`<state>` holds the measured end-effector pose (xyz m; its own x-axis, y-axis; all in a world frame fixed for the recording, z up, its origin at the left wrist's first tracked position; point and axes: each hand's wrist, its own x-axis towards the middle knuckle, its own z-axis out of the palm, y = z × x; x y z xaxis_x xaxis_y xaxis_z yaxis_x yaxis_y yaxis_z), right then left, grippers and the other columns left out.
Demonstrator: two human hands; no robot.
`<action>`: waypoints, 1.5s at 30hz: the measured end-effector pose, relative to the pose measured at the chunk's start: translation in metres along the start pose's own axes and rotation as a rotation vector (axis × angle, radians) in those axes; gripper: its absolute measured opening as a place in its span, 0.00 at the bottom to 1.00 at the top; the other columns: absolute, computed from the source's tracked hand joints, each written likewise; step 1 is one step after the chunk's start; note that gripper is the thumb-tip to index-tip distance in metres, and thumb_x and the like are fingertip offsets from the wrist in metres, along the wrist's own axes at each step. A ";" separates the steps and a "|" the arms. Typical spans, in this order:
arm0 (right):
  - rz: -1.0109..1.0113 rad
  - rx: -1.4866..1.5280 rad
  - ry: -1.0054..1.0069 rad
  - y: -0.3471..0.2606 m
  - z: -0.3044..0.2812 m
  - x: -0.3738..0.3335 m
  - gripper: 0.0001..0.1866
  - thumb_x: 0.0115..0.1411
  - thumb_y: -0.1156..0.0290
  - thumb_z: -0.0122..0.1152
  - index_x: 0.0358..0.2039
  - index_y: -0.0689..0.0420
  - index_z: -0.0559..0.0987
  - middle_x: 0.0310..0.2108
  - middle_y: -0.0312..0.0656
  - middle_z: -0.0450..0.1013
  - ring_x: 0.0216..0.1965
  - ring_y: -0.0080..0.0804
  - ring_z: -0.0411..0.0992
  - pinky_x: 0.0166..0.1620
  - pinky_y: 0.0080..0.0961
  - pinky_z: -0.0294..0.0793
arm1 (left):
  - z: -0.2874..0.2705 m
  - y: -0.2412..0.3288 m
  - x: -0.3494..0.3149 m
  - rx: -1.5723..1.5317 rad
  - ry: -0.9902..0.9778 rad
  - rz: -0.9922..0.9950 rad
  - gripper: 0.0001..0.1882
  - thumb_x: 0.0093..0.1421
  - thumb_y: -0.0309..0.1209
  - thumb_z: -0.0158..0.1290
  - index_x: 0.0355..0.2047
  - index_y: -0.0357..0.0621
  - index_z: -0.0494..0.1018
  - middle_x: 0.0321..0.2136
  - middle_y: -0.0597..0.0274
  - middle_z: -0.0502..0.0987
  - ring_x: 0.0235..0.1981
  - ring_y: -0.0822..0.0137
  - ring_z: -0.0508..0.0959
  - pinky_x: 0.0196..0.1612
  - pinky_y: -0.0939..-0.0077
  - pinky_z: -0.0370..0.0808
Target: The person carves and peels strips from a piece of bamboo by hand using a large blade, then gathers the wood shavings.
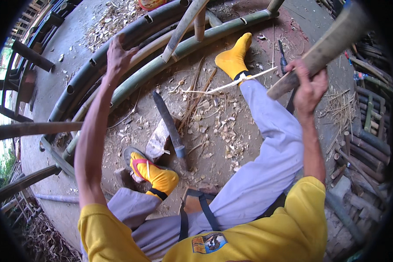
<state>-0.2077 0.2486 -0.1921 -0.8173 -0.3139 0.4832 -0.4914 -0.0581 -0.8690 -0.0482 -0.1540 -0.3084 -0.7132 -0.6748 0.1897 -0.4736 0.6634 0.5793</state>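
Note:
My left hand [118,56] reaches out at the upper left and grips a dark, curved bamboo pole [86,75], its thumb pointing right. This pole has cut holes along it and belongs to a curved bamboo frame with a greenish front pole [140,82]. On the right, my right hand [309,85] is closed around a wooden mallet [329,41], raised and slanting, its thick end toward the upper right. Close behind that hand is a thin dark tool, perhaps a chisel [282,54]. A machete [167,120] leans on a wood block [158,142] between my legs.
Wood shavings [233,131] and thin split strips [196,94] litter the floor. My yellow-socked feet [235,56] stand inside the curve, one in a sandal. Stacked bamboo offcuts [367,153] line the right side. Another dark bamboo frame [30,56] stands at the far left.

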 end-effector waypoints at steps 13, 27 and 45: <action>0.012 0.137 0.181 0.164 0.101 0.163 0.07 0.52 0.72 0.60 0.23 0.62 0.76 0.16 0.36 0.71 0.17 0.22 0.70 0.18 0.15 0.65 | 0.005 -0.154 0.077 0.509 -0.251 0.069 0.33 0.34 0.31 0.62 0.44 0.39 0.64 0.40 0.44 0.71 0.45 0.47 0.69 0.46 0.56 0.67; -0.189 -0.272 0.312 0.209 0.095 0.164 0.09 0.46 0.71 0.65 0.22 0.63 0.77 0.21 0.43 0.75 0.24 0.31 0.73 0.30 0.27 0.68 | -0.026 -0.175 0.022 0.529 -0.352 -0.056 0.37 0.34 0.26 0.60 0.49 0.48 0.62 0.44 0.52 0.70 0.49 0.45 0.66 0.50 0.49 0.63; -0.199 -0.294 0.336 0.209 0.120 0.178 0.09 0.43 0.68 0.64 0.23 0.60 0.78 0.21 0.42 0.75 0.24 0.32 0.73 0.30 0.29 0.70 | -0.029 -0.163 0.039 0.417 -0.457 -0.088 0.38 0.31 0.25 0.57 0.49 0.38 0.64 0.38 0.43 0.74 0.42 0.53 0.74 0.47 0.65 0.69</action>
<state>-0.4197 0.0667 -0.3002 -0.7269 0.0019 0.6867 -0.6727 0.1989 -0.7127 0.0164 -0.2974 -0.3722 -0.7677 -0.5871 -0.2569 -0.6367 0.7442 0.2019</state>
